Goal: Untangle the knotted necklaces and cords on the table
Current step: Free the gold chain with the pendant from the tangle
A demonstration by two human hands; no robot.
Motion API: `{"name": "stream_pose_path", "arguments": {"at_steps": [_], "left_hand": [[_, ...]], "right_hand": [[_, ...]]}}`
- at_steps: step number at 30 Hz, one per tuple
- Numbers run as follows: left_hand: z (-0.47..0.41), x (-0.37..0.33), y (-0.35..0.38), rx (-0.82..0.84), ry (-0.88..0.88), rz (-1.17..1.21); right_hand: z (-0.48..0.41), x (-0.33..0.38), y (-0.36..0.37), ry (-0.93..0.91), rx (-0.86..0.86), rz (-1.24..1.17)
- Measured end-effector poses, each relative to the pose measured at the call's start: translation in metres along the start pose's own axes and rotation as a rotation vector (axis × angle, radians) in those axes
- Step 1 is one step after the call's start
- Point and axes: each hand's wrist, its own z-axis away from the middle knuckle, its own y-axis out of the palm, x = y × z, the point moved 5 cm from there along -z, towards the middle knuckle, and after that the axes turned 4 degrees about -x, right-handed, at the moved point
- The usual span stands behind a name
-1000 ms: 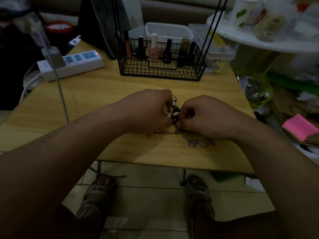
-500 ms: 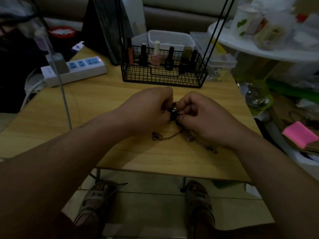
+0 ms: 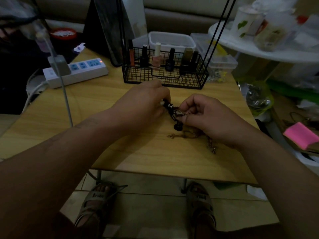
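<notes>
A black cord (image 3: 170, 110) with a round black pendant at its lower end hangs stretched between my two hands above the wooden table (image 3: 107, 104). My left hand (image 3: 143, 104) pinches the cord's upper end. My right hand (image 3: 205, 116) pinches a thin gold chain where it tangles with the cord. More chain (image 3: 188, 135) trails on the table under my right hand, and a chunkier chain (image 3: 211, 146) runs out beside my right wrist.
A black wire basket (image 3: 164, 78) of nail polish bottles stands just behind my hands. A white power strip (image 3: 77, 73) lies at the back left, its cable (image 3: 66, 100) crossing the table. Clutter and a pink pad (image 3: 301, 135) sit off the right edge.
My hands have drawn apart, the left going up and left, stretching the black cord out of the knot. The pendant now dangles free below it.
</notes>
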Motion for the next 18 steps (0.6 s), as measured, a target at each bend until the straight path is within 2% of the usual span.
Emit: {"name": "stream_pose_path", "arguments": {"at_steps": [10,14,18], "left_hand": [[-0.002,-0.003,0.001,-0.049,0.026,-0.013],[-0.002,0.002,-0.002,-0.041,-0.043,0.041],[-0.001,0.01,-0.003,-0.019,-0.119,0.126]], "right_hand": [[-0.001,0.009,0.004,-0.033,-0.035,0.07],[0.0,0.005,-0.004,0.001,-0.049,0.105],[0.004,0.001,-0.016,0.098,-0.031,-0.015]]}}
